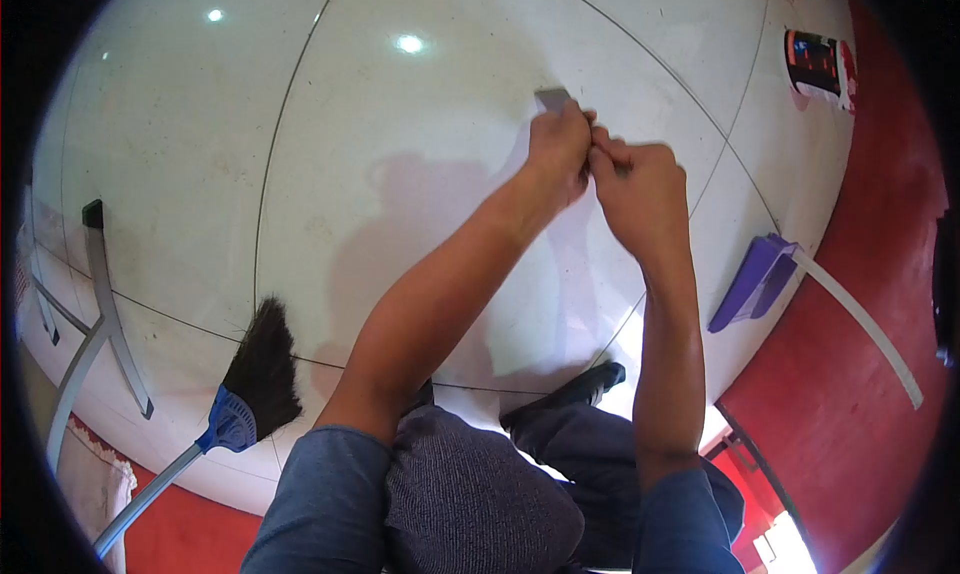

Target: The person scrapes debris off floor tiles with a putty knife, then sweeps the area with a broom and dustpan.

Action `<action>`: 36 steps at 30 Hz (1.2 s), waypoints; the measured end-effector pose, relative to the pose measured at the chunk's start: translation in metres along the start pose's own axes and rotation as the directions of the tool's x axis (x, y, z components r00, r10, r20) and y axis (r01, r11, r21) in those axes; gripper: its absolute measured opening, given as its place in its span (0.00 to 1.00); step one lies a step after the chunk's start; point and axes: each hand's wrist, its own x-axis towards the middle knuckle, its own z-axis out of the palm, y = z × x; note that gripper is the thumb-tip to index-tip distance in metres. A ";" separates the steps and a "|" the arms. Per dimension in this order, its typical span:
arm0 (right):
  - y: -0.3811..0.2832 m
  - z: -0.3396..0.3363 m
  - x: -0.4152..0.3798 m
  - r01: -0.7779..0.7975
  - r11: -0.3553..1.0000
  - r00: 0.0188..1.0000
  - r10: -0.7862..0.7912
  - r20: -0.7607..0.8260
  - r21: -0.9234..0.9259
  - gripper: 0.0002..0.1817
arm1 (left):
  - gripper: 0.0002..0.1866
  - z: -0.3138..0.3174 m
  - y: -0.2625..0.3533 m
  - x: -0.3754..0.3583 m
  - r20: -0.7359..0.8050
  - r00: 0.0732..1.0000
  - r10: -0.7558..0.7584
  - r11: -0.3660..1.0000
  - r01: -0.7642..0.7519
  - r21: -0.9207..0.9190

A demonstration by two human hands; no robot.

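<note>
My left hand (560, 149) is closed round a scraper, whose flat grey blade (551, 99) sticks out beyond the knuckles. The fingers hide its handle. Right beside it, my right hand (645, 189) is closed too, its thumb and fingertips pinched together against the left hand. A small dark bit shows between those fingertips, too little to name. Both hands are over the pale tiled floor (420, 104), and their shadow falls on the tiles.
A blue broom (232, 419) with dark bristles lies at lower left, near grey metal legs (100, 324). Over on the right are a purple dustpan (752, 279) with a pale handle and a black-and-red container (815, 64) by the red wall (850, 304). A dark shoe (580, 389) shows below.
</note>
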 end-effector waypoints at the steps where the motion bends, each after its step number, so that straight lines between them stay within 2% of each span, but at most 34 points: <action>1: -0.006 -0.003 0.002 -0.046 0.999 0.999 0.046 0.001 -0.022 0.15 | 0.14 0.001 0.000 0.005 0.032 0.999 0.017 1.000 -0.017 0.001; 2: -0.009 -0.004 0.003 -0.096 0.995 0.995 0.095 0.033 0.033 0.15 | 0.14 0.003 0.004 0.010 0.005 1.000 0.013 1.000 -0.013 0.015; 5: 0.013 0.003 -0.006 0.086 0.996 0.994 -0.088 -0.062 -0.030 0.15 | 0.14 -0.003 -0.015 0.016 -0.007 0.999 -0.038 0.996 0.037 -0.075; 6: 0.012 0.001 -0.011 0.141 0.990 0.989 -0.141 -0.048 0.009 0.14 | 0.13 0.001 -0.017 0.002 -0.067 0.997 -0.048 0.997 0.044 -0.057; 9: 0.006 -0.002 -0.007 0.041 0.998 0.999 -0.042 -0.016 -0.052 0.15 | 0.13 -0.001 -0.016 0.009 0.028 0.999 -0.039 0.994 0.042 -0.103; 10: 0.006 0.001 0.001 0.034 0.996 0.997 -0.039 -0.070 -0.080 0.15 | 0.12 0.002 -0.011 0.014 0.042 0.999 0.002 0.994 0.002 -0.105; 14: 0.013 -0.001 -0.001 0.077 0.995 0.997 -0.079 -0.025 -0.055 0.14 | 0.13 -0.003 -0.015 0.021 0.038 0.999 -0.007 0.999 0.008 -0.034; 15: 0.019 0.000 -0.006 0.100 0.995 0.994 -0.101 -0.048 -0.023 0.14 | 0.15 -0.005 -0.023 0.018 -0.028 0.997 -0.072 0.995 0.070 -0.065; 17: 0.041 0.005 -0.012 0.139 0.990 0.987 -0.135 -0.081 0.037 0.14 | 0.15 0.001 -0.027 -0.003 -0.059 0.996 -0.074 0.997 0.073 -0.015; 18: 0.043 0.006 -0.009 0.127 0.992 0.984 -0.123 -0.125 0.018 0.13 | 0.15 0.004 -0.027 0.003 -0.010 0.999 -0.036 0.999 0.036 -0.006; 20: 0.021 -0.002 0.006 -0.027 1.000 0.994 0.029 -0.105 0.013 0.13 | 0.15 0.013 -0.024 0.026 0.094 0.995 0.027 1.000 -0.027 0.005; 21: 0.014 -0.006 0.009 -0.109 0.994 0.989 0.109 -0.096 0.010 0.13 | 0.14 0.018 -0.015 0.030 0.107 0.994 -0.006 1.000 0.005 0.013; 23: 0.031 -0.005 0.007 -0.002 0.999 0.992 0.007 -0.124 0.040 0.14 | 0.13 0.015 -0.028 0.031 0.130 0.989 -0.067 0.997 0.072 -0.030; 25: 0.052 0.001 0.000 0.101 0.986 0.984 -0.080 -0.160 0.131 0.15 | 0.12 0.017 -0.033 0.011 0.006 0.996 -0.088 0.994 0.087 0.059; 26: 0.056 0.001 0.002 0.095 0.991 0.984 -0.080 -0.159 0.090 0.15 | 0.12 0.018 -0.031 0.010 0.005 0.997 -0.078 0.996 0.078 0.051; 29: 0.025 -0.019 0.020 -0.089 0.994 0.995 0.086 -0.043 -0.071 0.16 | 0.12 0.030 -0.020 0.027 0.073 0.997 -0.009 1.000 0.007 0.027; 30: 0.034 -0.015 0.024 -0.025 0.999 0.994 0.029 -0.108 0.034 0.16 | 0.12 0.032 -0.021 0.031 0.096 0.995 0.028 1.000 -0.028 -0.004; 33: 0.060 -0.012 0.010 0.103 0.995 0.991 -0.104 -0.090 -0.012 0.16 | 0.12 0.026 -0.036 0.016 0.008 0.998 -0.066 0.998 0.067 -0.011; 34: 0.059 -0.011 0.005 0.055 0.996 0.996 -0.049 -0.076 0.067 0.16 | 0.13 0.022 -0.040 0.015 -0.005 0.997 -0.078 0.995 0.078 0.064; 36: 0.053 -0.010 0.012 0.037 0.999 0.994 -0.034 -0.104 0.026 0.17 | 0.14 0.022 -0.039 0.029 0.029 0.999 -0.032 0.998 0.030 0.047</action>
